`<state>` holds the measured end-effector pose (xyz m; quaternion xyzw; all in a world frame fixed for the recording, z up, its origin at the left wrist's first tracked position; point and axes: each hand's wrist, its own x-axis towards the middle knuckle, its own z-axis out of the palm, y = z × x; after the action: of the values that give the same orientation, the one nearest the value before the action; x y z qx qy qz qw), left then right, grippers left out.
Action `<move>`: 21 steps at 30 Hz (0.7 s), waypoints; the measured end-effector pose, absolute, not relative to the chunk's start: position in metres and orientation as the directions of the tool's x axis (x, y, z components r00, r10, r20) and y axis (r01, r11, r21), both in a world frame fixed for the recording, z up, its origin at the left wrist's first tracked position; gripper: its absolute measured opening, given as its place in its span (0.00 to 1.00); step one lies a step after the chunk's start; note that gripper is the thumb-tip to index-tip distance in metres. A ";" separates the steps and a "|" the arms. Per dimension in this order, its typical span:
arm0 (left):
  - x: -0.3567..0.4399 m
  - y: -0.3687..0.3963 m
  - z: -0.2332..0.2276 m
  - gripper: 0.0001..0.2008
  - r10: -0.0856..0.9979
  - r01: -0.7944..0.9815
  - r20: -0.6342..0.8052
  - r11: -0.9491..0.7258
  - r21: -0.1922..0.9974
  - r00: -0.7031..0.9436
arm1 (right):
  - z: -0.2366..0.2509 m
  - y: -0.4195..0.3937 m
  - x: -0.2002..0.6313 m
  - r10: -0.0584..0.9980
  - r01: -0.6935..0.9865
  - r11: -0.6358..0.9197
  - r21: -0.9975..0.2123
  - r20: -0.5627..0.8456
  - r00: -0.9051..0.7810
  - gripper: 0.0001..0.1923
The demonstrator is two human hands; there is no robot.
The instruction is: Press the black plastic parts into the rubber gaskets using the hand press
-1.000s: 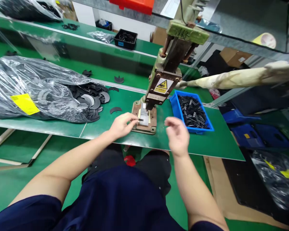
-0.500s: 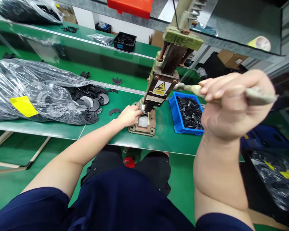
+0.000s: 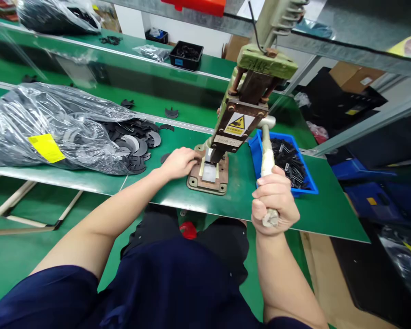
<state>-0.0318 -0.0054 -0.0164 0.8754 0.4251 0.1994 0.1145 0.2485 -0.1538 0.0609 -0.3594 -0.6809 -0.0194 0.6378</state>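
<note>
While my right hand (image 3: 275, 201) is wrapped tight around the pale, tape-wound lever handle (image 3: 267, 157) of the olive-green manual bench press (image 3: 241, 114), the handle points down toward me, over the front edge of the green bench top (image 3: 315, 214). My left hand (image 3: 180, 162) rests at the left side of the press's rusty metal base plate (image 3: 208, 178), fingertips tucked in by the ram; can't tell if they're pinching anything. Just right of the press sits a blue plastic bin of small black parts (image 3: 289, 162). Off to the left, a clear plastic bag of flat grey-black crescent pieces (image 3: 65, 128) spills open on the bench.
</note>
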 end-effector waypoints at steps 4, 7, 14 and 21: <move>-0.093 0.008 -0.019 0.18 0.899 0.858 0.160 -0.437 0.270 0.408 | 0.062 -0.148 0.244 0.372 0.487 0.798 -0.355 0.926 0.065 0.14; -0.121 0.014 -0.019 0.20 0.919 0.904 0.057 -0.393 0.170 0.389 | 0.063 -0.143 0.241 0.333 0.478 0.813 -0.332 0.939 0.086 0.14; -0.108 0.019 -0.022 0.22 0.885 0.885 -0.056 -0.457 0.085 0.462 | 0.062 -0.143 0.241 0.350 0.484 0.805 -0.344 0.933 0.081 0.13; -0.095 0.017 -0.024 0.21 0.895 0.895 -0.016 -0.447 0.002 0.447 | 0.063 -0.145 0.241 0.367 0.475 0.801 -0.363 0.926 0.089 0.16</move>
<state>-0.0952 0.0169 -0.0239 0.8505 0.5260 -0.0065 0.0049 0.2409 -0.1447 0.0627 -0.3127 -0.6737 -0.0404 0.6684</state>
